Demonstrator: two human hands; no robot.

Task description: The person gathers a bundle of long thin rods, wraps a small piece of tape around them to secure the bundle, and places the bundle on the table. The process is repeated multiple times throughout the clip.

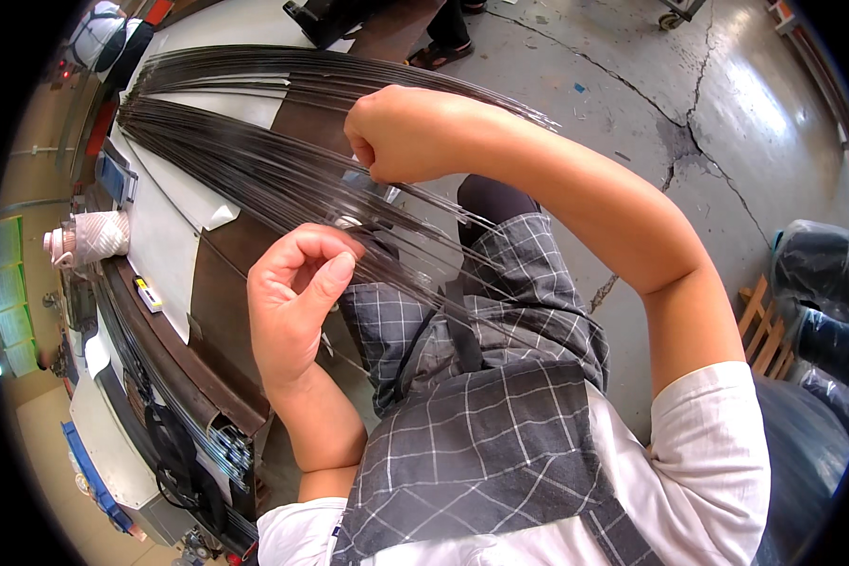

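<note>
A wide sheaf of long, thin dark strands (217, 151) fans from the far left toward my lap, their near ends hanging loose over my apron. At the sheaf's near left edge, my left hand (297, 283) is closed, thumb and forefinger tips together against the strands. My right hand (391, 132) is closed above the sheaf's right part, wrist bent, its fingertips turned down and hidden; what they hold, if anything, cannot be made out. A second bunch of the same strands (340, 74) runs beyond my right hand, its ends splayed over the floor side.
The strands lie over a brown table (231, 274) with white sheets (160, 245). A yellow-and-white box cutter (148, 294) and a wrapped roll (102, 233) are at its left. A person's sandalled foot (441, 55) stands beyond. Plastic-covered bundles (821, 274) and a wooden pallet (764, 330) are at right.
</note>
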